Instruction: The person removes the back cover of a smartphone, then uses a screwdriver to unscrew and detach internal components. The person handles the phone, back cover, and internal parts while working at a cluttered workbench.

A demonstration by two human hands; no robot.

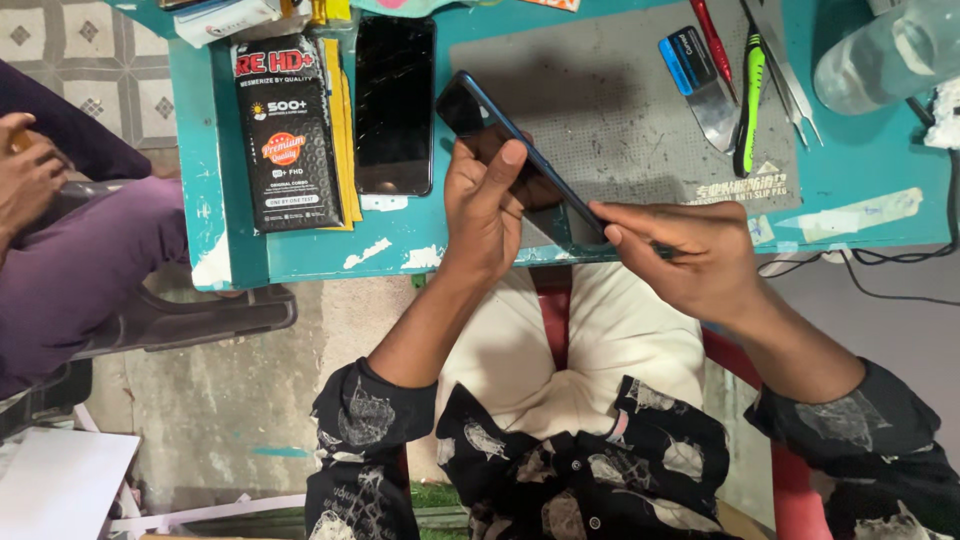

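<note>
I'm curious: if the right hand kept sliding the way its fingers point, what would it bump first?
Probably the left hand, which grips the phone just ahead of the right hand; depth is hard to judge.

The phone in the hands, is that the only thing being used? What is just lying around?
In use:
- phone, held by the left hand
- right hand, pinching the phone's lower end

Lying about:
- cracked black screen
- black box
- grey mat
- green-handled tool
- scraper
- plastic bottle

head camera, looking steeply down, close over hands, lap and teal table (pixel 300 255) edge.
</note>
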